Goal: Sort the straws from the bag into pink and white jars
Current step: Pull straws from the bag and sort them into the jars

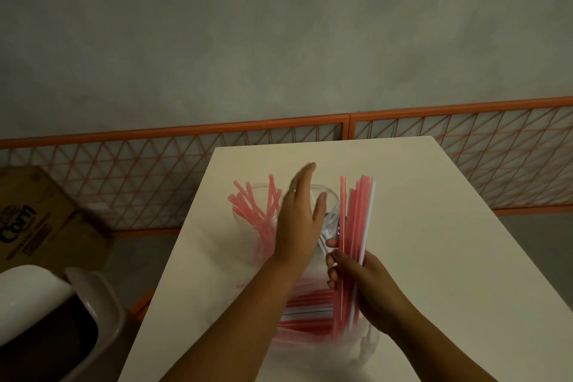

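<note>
A person is standing at a white rectangular table, looking down at both bare hands. The right hand is gripping a bundle of thin plastic straws, mostly pink with at least one white one at the right edge, its fingers curling around the lower part of the bundle and holding it nearly upright. The left hand is hovering flat and blurred, fingers straight and together, thumb apart, grasping nothing; a ring is showing on one finger.

Beneath the left hand, a clear glass jar is holding loose pink straws that are fanning outward. Just to its right, a second clear jar is partly hidden behind the hand; what it holds is hard to tell. Near the table's front edge, a clear plastic bag is lying with more pink and white straws lying crosswise inside it, touching the held bundle's lower end.

An orange lattice fence is running behind the table against a grey wall. On the floor at left, a brown cardboard box and a white-lidded bin are sitting.
</note>
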`<action>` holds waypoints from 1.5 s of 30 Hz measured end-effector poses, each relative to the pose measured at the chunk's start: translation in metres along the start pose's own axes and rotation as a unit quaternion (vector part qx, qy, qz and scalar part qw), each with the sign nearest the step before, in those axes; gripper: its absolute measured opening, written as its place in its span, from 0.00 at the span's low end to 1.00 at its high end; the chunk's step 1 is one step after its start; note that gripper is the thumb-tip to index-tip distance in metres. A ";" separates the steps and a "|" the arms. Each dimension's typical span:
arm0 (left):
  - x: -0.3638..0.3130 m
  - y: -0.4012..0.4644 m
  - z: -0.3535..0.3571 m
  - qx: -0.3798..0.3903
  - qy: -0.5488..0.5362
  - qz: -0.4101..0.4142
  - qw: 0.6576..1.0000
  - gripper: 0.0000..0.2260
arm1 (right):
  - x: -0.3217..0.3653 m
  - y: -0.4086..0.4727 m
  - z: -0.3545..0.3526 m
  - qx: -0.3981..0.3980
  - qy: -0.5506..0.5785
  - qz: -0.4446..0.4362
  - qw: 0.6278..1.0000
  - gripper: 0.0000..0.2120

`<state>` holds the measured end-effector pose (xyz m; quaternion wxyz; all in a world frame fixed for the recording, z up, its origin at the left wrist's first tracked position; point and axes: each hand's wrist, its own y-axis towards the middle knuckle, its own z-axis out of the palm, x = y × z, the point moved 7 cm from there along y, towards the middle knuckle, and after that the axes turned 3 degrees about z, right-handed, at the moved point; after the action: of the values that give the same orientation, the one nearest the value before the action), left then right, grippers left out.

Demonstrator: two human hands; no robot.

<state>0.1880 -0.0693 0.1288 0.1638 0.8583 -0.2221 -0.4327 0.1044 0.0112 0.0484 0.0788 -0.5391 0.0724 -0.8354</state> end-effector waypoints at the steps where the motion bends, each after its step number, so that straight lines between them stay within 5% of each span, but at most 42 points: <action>1: -0.006 -0.006 0.002 0.013 -0.038 -0.009 0.999 0.22 | 0.001 0.000 0.001 0.001 0.000 -0.002 1.000 0.09; 7: -0.003 -0.041 0.037 0.180 -0.191 -0.188 0.946 0.15 | 0.004 -0.004 0.006 -0.007 -0.024 -0.001 1.000 0.11; 16: 0.018 -0.037 0.023 0.087 -0.218 -0.245 0.941 0.09 | -0.001 -0.010 0.009 -0.017 -0.011 0.007 1.000 0.09; 21: 0.012 -0.039 0.032 0.171 -0.233 -0.226 0.930 0.10 | -0.002 -0.010 0.007 -0.023 -0.010 0.004 1.000 0.11; 27: 0.013 -0.029 0.020 0.092 -0.191 -0.199 0.957 0.08 | -0.004 -0.009 0.006 -0.025 -0.035 0.001 0.999 0.12; 36: 0.013 0.006 -0.022 -0.078 -0.294 -0.177 0.936 0.09 | -0.018 -0.013 -0.007 -0.057 -0.048 0.015 0.997 0.11; 42: 0.003 -0.017 0.022 0.107 -0.225 -0.175 0.952 0.08 | -0.013 -0.008 -0.007 -0.065 -0.054 0.005 0.996 0.09; 45: 0.004 -0.030 0.037 0.124 -0.164 -0.168 0.964 0.08 | -0.012 -0.006 -0.004 -0.064 -0.069 0.008 0.996 0.09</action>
<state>0.1676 -0.0498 0.0909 -0.0579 0.8144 -0.1505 -0.5574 0.1050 0.0200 0.0378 0.0555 -0.5986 0.1240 -0.7895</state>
